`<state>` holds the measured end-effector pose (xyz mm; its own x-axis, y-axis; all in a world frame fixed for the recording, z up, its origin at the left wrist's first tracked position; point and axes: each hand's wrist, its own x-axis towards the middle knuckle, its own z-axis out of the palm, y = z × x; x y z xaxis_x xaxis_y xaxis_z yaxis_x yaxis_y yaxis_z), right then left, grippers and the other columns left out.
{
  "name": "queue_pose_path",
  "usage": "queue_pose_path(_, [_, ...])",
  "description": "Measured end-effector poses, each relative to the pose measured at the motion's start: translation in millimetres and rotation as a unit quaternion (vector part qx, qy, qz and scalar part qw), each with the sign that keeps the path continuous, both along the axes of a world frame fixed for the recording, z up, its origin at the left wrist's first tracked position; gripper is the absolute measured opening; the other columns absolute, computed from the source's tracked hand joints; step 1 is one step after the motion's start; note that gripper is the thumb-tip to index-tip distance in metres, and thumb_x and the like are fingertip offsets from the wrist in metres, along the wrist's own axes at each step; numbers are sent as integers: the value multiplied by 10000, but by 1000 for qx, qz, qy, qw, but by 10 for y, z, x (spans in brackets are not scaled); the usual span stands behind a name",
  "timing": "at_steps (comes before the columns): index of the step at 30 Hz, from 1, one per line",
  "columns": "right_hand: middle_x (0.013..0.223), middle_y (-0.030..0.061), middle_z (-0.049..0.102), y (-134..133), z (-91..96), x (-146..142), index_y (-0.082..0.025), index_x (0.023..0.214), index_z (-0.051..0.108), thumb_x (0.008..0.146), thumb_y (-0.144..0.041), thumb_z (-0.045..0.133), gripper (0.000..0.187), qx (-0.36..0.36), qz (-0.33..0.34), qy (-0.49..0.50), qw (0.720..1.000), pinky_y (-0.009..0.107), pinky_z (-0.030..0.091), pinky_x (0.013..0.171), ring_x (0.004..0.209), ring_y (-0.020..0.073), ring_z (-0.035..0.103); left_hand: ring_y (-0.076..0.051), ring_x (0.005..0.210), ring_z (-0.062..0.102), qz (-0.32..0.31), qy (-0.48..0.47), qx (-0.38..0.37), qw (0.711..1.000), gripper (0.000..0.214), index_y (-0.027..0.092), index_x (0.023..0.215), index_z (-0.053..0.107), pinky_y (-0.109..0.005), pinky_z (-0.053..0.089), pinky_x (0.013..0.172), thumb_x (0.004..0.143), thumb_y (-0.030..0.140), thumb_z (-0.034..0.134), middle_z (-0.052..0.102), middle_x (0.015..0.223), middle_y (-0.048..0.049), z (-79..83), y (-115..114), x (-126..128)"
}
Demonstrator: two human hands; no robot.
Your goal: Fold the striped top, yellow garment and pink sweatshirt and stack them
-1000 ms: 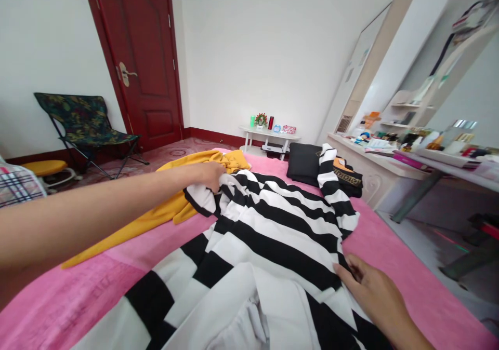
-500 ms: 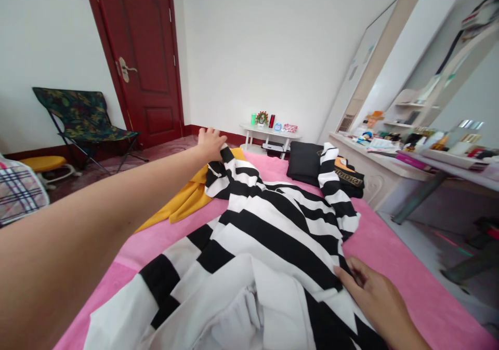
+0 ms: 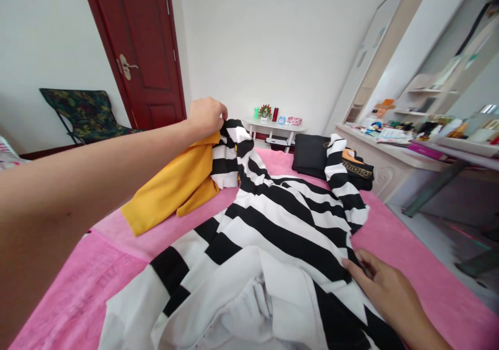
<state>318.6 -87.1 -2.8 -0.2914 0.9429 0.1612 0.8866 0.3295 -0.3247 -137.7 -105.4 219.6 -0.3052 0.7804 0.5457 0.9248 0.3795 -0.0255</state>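
Observation:
A black-and-white striped garment [image 3: 280,225] lies spread over the pink bed [image 3: 409,267]. My left hand [image 3: 206,116] is closed on one striped sleeve together with a fold of a yellow garment [image 3: 171,189], and holds both lifted above the bed. My right hand [image 3: 384,287] rests at the near right with its fingers lying flat on the striped garment's edge. The garment's white collar part [image 3: 249,308] bunches up close to me.
Folded black clothes [image 3: 312,155] lie at the bed's far end. Beyond stand a small white table [image 3: 278,129] with little items, a red door [image 3: 140,49] and a folding chair [image 3: 83,113] at left. A cluttered dresser top [image 3: 393,147] runs along the right.
My left hand has risen from the bed, carrying the striped sleeve and the yellow garment upward. My right hand has stayed pressed on the striped garment's edge.

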Motion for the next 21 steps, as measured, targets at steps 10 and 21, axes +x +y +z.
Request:
queue_pose_path(10, [538,-49,470,13,-32,15,-222,638,403,787,-626,409,432,-2,2,-4,1000,219,344,506,529,132,505,-210,1002,600,-84,-92,-97,987,540,218,1292,491,-280,451,873,772,335,578,655,1106,-44,-440,234,-98])
queue_pose_path(21, [526,-54,454,-5,-21,25,-219,632,395,800,-594,430,412,17,8,7,1000,211,341,500,519,123,490,-313,1007,597,-157,27,-261,952,517,231,1200,571,-365,457,823,692,305,632,655,1066,-112,-998,75,563])
